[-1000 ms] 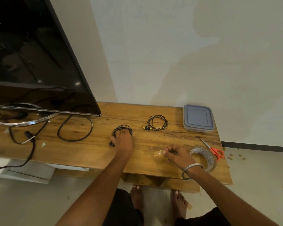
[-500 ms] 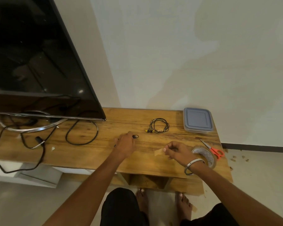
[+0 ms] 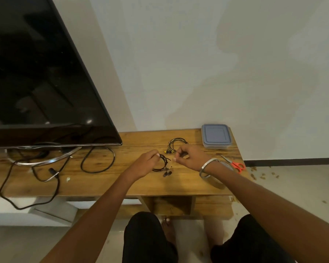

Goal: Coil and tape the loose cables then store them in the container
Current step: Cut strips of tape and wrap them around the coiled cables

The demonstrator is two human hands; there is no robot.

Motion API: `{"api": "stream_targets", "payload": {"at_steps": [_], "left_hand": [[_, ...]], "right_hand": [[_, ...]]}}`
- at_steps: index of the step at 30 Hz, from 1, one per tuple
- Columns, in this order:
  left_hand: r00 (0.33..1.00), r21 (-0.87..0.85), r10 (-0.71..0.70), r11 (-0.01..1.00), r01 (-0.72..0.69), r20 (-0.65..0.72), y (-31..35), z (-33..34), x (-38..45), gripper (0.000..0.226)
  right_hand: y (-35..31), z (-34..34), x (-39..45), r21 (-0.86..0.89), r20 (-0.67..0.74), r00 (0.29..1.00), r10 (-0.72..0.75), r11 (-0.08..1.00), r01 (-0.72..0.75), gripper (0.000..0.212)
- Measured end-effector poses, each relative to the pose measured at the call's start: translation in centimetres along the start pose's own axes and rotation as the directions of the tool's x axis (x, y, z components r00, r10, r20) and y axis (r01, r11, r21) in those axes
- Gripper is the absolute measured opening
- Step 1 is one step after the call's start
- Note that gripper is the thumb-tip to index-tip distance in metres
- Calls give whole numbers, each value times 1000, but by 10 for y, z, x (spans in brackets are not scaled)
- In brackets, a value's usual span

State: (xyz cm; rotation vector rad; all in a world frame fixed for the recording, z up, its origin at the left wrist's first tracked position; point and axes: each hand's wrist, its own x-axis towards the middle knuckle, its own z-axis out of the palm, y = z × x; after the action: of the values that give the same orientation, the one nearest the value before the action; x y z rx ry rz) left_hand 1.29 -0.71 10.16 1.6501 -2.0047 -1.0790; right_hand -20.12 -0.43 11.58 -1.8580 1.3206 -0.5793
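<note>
Hands (image 3: 147,162) (image 3: 191,158) over wooden table (image 3: 122,185)
Left pinches black coiled cable (image 3: 162,165); right fist closed, contents unclear, hiding second coil (image 3: 176,144); lidded container (image 3: 216,136) beyond.

Both bare arms reach forward; left hand (image 3: 147,162) pinched shut at eleven o'clock, right hand (image 3: 191,158) curled closed at one.

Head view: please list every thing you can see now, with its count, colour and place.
coil: one, black, held above the table between both hands
second coil: one, black with yellow plugs, on the table behind the hands
container: one, grey-blue lid on, back right of the table
scissors: one, orange handles, right edge
TV: one, black, left
loose cables: several, black, beneath the TV
table: one, wooden
bangle: one, silver, right wrist
left hand: fingers pinching the coil
right hand: fingers closed beside the coil
</note>
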Motion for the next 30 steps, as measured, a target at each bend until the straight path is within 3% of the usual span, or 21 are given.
{"api": "stream_targets", "payload": {"at_steps": [3,7,15,18,22,26,30], "left_hand": [[999,-223,-49,973,53,22,4,0,-2,32],[993,-524,-104,844,113,45,15,5,-2,36],[989,-816,-138,577,36,-54,24,20,-13,30],[985,-727,-170,671,144,38,24,15,-12,37],[950,-440,-295,844,308,99,43,2,-1,39],[989,-212,-143,966,149,45,42,-14,-7,21],[997,-120,-37,992,44,65,52,-25,-13,20]], "right_hand": [[-8,-7,-2,27,27,1000,3,1000,-4,15],[-13,-14,-6,145,39,999,18,989,-24,19],[-19,-20,-10,295,72,997,0,955,-21,11],[-20,-20,-11,308,79,997,8,951,-32,14],[-20,-19,-17,385,64,998,9,922,-33,18],[-23,-12,-20,506,73,997,16,861,-51,39],[-31,-2,-17,681,33,999,-14,732,-13,51]]}}
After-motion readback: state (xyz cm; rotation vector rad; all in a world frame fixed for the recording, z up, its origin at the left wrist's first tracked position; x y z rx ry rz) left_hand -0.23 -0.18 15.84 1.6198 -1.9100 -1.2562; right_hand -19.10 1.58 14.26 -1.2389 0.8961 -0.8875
